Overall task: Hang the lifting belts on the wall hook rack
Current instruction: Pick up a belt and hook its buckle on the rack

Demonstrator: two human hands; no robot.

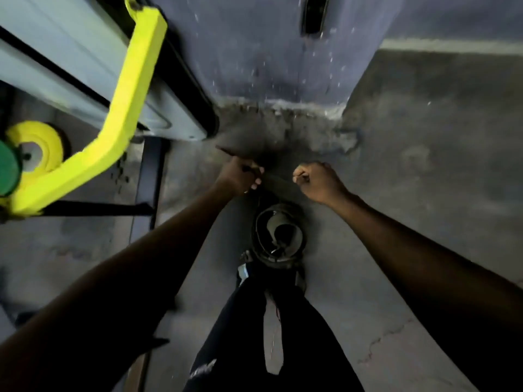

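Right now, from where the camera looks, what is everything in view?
stretched belt: one, dark, between both hands
coiled belt: one, dark with grey inside, on the floor by the feet
machine frame: one, yellow, upper left
yellow weight plate: one, far left
green weight plate: one, left edge
wall: blue-grey, ahead
floor: grey concrete
legs: dark trousers, bottom centre
left hand: grips the stretched belt
right hand: grips its other end

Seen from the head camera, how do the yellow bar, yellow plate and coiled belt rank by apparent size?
1. Yellow bar, largest by far.
2. Coiled belt and yellow plate look about alike. The plate is partly hidden, so they stay unranked.
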